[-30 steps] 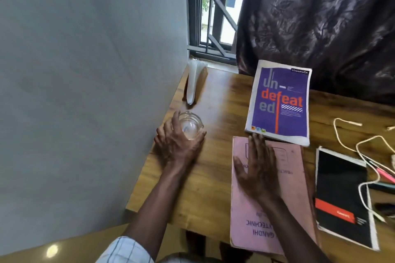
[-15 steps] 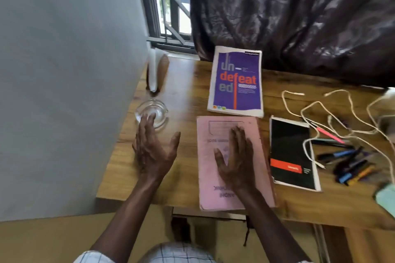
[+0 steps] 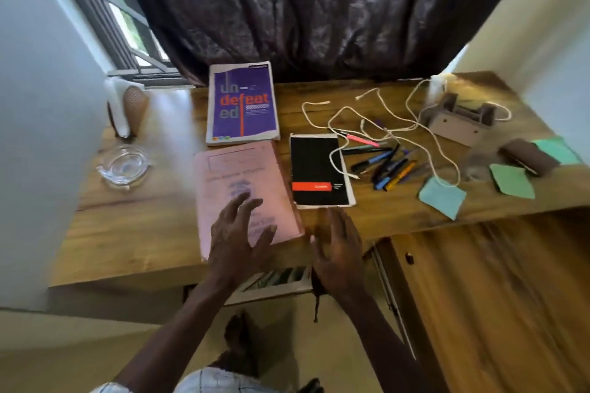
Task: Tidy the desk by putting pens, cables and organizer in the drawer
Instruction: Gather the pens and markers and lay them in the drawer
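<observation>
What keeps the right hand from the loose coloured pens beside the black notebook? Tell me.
Likely yes, nothing does: the right hand hovers open over the edge of the wooden desk, the loose coloured pens lie uncovered to its right; only a thin white cable crosses them.

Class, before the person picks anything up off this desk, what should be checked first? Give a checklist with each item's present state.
1. Both hands free: ok; left hand and right hand hold nothing.
2. Pens in view, bunched together: ok.
3. Cable clear of pens: not ok; it crosses them and the black notebook.
4. Organizer free of cable: cannot tell; cable runs behind it.
5. Drawer open enough: cannot tell; only a strip shows below the desk edge.
</observation>
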